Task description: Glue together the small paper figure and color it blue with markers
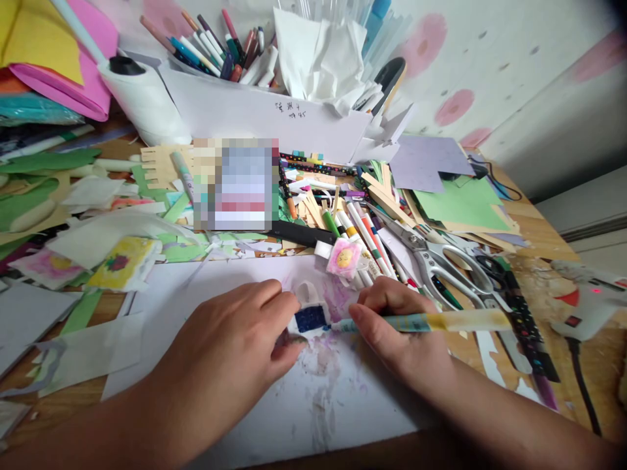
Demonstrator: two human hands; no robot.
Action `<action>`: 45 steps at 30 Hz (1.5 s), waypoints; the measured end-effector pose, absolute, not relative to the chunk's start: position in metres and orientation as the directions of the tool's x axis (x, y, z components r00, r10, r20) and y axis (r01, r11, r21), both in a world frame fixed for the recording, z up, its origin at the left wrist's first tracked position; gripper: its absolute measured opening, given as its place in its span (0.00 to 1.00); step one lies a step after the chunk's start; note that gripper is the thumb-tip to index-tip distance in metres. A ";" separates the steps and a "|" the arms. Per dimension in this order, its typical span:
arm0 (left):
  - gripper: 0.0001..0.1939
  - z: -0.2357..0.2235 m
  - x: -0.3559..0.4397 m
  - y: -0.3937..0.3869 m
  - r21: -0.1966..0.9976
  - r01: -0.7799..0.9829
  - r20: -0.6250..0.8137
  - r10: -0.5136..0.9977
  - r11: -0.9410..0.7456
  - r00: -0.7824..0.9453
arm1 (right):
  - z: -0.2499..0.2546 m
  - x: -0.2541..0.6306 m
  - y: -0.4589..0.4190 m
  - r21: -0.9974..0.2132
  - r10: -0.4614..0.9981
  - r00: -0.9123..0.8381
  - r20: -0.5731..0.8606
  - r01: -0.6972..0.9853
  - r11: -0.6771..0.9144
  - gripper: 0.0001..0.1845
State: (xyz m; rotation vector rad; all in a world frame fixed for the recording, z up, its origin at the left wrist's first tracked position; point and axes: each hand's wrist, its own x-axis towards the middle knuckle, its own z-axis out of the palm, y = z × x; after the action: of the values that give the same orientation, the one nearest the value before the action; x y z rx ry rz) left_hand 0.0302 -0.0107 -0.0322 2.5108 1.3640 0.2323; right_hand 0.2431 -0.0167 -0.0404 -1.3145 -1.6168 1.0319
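Observation:
My left hand (245, 333) pinches the left edge of a small white paper bag shape (310, 316) with a loop handle and a dark blue rectangle coloured on its front. In my right hand (396, 326) is a marker (445, 321) with a pale blue and yellow barrel, its blue tip touching the lower right edge of the blue patch. Beneath both hands lies a stained white sheet (206, 418). Just beyond them sits a small pink square piece (344, 257) with a yellow smiling face.
Large silver scissors (445, 258) and loose markers (367, 235) lie to the right, near a hot glue gun (582, 300). Paper scraps (93, 352) crowd the left. Behind stand a white box (235, 111) of pens and a thread spool (144, 101). A blurred-out rectangle (242, 186) is centre-left.

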 end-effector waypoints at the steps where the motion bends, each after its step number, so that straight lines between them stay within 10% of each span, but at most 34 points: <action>1: 0.05 -0.033 0.030 -0.011 0.315 0.798 0.006 0.842 -0.514 0.540 | -0.041 0.243 -0.016 -0.935 0.986 -0.142 0.081 0.333 0.125 0.14; 45: 0.06 -0.030 0.029 -0.012 0.351 0.800 -0.082 0.836 -0.486 0.543 | -0.038 0.242 -0.011 -0.939 0.980 -0.134 0.146 0.293 0.180 0.13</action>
State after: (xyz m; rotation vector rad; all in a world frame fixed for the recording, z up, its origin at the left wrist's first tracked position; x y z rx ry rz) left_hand 0.0286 -0.0117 -0.0299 2.4363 1.3453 0.1419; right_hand 0.2417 -0.0107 -0.0379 -1.2469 -1.5917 1.0013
